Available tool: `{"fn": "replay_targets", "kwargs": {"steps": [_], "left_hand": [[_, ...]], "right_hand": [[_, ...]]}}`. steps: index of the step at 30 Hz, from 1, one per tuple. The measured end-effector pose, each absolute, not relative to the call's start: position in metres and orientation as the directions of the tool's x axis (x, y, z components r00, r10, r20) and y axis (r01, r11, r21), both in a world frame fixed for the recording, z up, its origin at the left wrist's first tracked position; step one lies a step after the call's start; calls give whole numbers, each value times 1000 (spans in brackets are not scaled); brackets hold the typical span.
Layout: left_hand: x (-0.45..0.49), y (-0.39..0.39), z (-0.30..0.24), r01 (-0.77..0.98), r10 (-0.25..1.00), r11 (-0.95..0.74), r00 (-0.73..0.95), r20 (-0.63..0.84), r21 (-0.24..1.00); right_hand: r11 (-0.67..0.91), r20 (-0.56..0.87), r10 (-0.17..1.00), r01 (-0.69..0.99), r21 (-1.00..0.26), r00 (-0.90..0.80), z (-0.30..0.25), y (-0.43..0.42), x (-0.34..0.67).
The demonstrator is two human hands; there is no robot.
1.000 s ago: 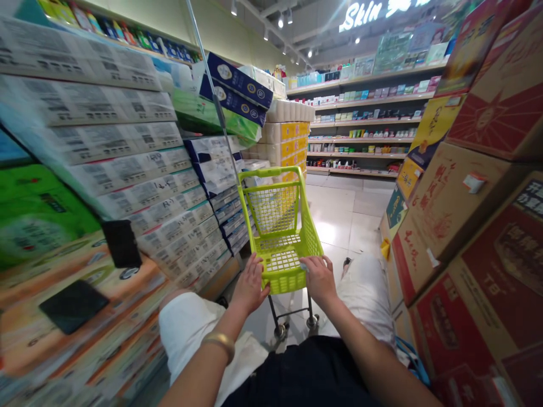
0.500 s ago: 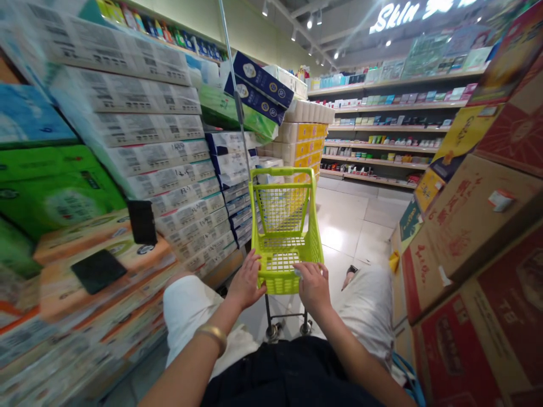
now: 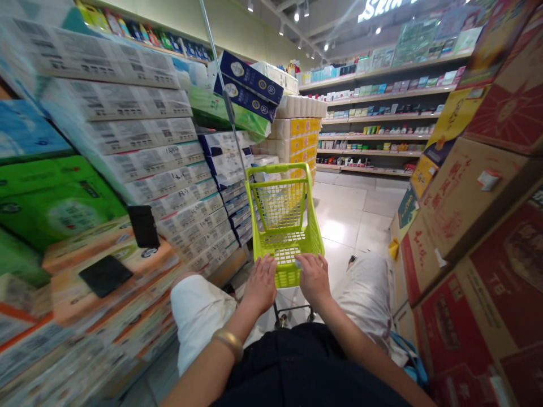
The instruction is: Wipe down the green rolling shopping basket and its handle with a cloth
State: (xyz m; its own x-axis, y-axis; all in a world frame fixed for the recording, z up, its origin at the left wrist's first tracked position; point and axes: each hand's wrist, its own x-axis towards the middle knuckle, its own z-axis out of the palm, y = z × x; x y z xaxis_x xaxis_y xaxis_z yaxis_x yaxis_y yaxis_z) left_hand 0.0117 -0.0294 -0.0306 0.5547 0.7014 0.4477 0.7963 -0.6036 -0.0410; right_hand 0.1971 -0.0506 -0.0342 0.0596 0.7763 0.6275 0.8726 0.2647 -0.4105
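Note:
A small lime-green plastic shopping cart (image 3: 288, 240) stands between my knees, with a basket, a raised grid panel and a thin metal pole rising at its far left. The basket's grid floor is visible. My left hand (image 3: 262, 280) rests with curled fingers over the left part of the near rim. My right hand (image 3: 313, 276) is closed over the right part of that rim. Something small and pale shows by its index finger, too little to name. Both thumbs are mostly hidden. The cart's wheels (image 3: 280, 321) are partly visible below.
Stacked paper packs (image 3: 139, 102) line the left side. A black phone-like slab (image 3: 105, 275) and a dark upright object (image 3: 143, 226) sit on orange packs. Cardboard cartons (image 3: 470, 192) crowd the right. Shelves of small boxes (image 3: 382, 116) stand beyond the tiled floor (image 3: 339, 206).
My left hand has shifted right along the rim and now lies more on top of it. The right hand stays on its side. The view has shifted slightly, and the cart sits closer to my body.

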Motion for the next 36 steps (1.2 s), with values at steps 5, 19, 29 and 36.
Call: {"fn": "replay_targets", "kwargs": {"steps": [5, 19, 29, 36], "left_hand": [[8, -28, -30, 788, 712, -613, 579, 397, -49], [9, -35, -17, 836, 802, -540, 546, 244, -97], [20, -34, -12, 835, 817, -550, 537, 212, 1], [28, -37, -11, 843, 828, -537, 519, 215, 35]], "right_hand": [[198, 649, 746, 881, -430, 149, -37, -52, 209], [233, 639, 754, 849, -474, 150, -34, -45, 198], [274, 660, 749, 881, -387, 57, -37, -42, 198], [311, 699, 714, 880, -360, 34, -40, -42, 189]]}}
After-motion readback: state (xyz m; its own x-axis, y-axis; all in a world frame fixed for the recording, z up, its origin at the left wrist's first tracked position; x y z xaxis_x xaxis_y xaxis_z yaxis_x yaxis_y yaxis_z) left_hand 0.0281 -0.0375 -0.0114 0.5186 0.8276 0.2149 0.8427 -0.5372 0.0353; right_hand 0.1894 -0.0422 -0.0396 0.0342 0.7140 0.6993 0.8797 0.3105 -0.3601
